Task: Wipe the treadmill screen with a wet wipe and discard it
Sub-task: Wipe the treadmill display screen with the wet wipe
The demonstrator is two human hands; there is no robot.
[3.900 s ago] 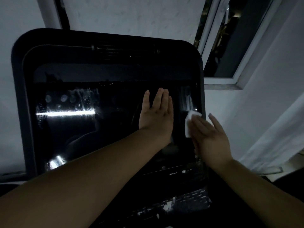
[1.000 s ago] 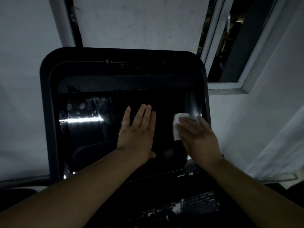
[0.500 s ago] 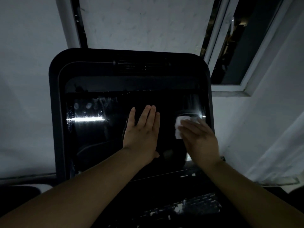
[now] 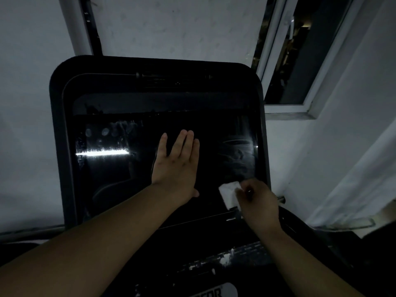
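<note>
Right hand (image 4: 258,200) has dropped from the upper right of the glossy black treadmill screen (image 4: 137,174) to its lower right corner, fingers now curled round the small white wet wipe (image 4: 229,192) pressed against the glass. Streaky smears show above it where it was half a second ago. Left hand (image 4: 176,166) stays flat on mid-screen, fingers straight, holding nothing.
</note>
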